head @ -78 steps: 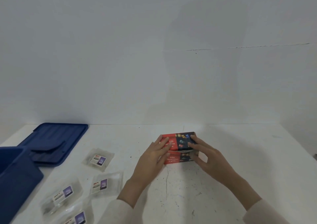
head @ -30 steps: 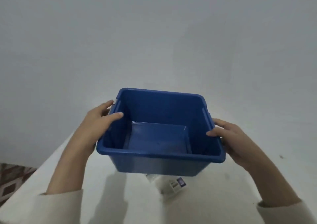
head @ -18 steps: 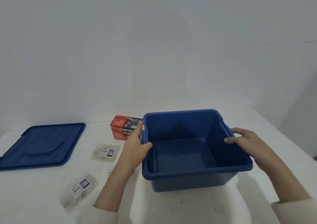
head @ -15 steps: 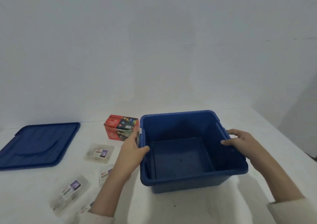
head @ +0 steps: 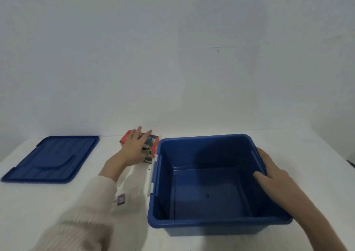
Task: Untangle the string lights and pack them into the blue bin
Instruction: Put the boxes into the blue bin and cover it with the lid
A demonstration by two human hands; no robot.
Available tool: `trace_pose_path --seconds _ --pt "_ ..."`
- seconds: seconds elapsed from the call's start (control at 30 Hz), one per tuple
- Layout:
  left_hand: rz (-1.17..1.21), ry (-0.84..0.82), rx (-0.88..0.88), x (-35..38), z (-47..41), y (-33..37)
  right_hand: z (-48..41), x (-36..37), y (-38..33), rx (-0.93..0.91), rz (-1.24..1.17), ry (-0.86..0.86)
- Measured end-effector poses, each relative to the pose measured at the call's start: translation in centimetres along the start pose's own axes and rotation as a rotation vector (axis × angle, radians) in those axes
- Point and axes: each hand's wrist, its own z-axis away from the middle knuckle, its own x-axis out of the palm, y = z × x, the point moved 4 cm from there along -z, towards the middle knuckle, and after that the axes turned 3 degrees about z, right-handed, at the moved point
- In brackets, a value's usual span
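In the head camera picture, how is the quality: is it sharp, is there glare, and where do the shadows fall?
Head view: soft throughout, the print on the red box unreadable, the near left sleeve most blurred; no glare, even light, the deepest shadow inside the blue bin, on its far wall.

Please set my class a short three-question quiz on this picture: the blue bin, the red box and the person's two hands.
1. True or false: the red box lies inside the blue bin.
2. The left hand touches: A the blue bin; B the red box; C the right hand.
3. Which hand grips the bin's rim?

Key: 1 false, the box stands on the table beside the bin; 2 B; 3 the right hand, thumb inside the wall.
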Motion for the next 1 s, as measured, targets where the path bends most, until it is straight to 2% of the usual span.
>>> trace_pose_path --seconds 0.07,0.1,0.23,0.3,0.37,0.5,0.53,0.57,0.67,0.77,0.83,0.9,1.0 --pt "-0.243 -0.106 0.031 0.9 -1.7 -0.6 0.1 0.0 0.0 0.001 -0.013 -0.007" --pt "-0.3 -0.104 0.05 0.9 -2.0 -0.6 0.1 0.1 -0.1 -0.002 -0.013 -0.011" --pt "-0.451 0.077 0.045 -0.9 -2.4 -0.5 0.1 0.0 0.0 -0.007 -0.016 -0.016" --pt "-0.383 0.153 -0.047 -2.9 -1.7 -0.1 0.0 0.1 0.0 -0.024 -0.052 -0.017" --pt "-0.212 0.291 -0.098 -5.9 -0.3 1.2 0.0 0.1 0.0 -0.035 -0.137 -0.019" --pt "-0.074 0.604 -0.025 -12.6 4.1 7.0 -0.1 0.2 0.0 -0.033 -0.266 -0.052" --pt "0.0 0.595 0.013 -13.4 5.1 8.7 -0.1 0.2 0.0 -0.028 -0.275 -0.057" --pt "0.112 0.519 0.052 -13.6 5.8 10.3 -0.1 0.2 0.0 -0.023 -0.276 -0.063" --pt "0.404 0.073 0.152 -10.3 6.9 15.2 -0.2 0.2 0.1 -0.021 -0.275 -0.068" --pt "0.3 -0.183 0.199 -3.6 6.3 18.4 -0.2 0.2 0.2 -0.017 -0.295 -0.062" --pt "0.159 -0.231 0.201 0.8 5.7 19.7 -0.2 0.2 0.1 -0.011 -0.299 -0.059" --pt "0.045 -0.181 0.205 4.1 5.0 20.4 -0.3 0.2 0.1 -0.006 -0.293 -0.048" --pt "0.054 -0.161 0.156 7.1 4.4 21.1 -0.4 0.2 0.1 -0.007 -0.315 -0.038"
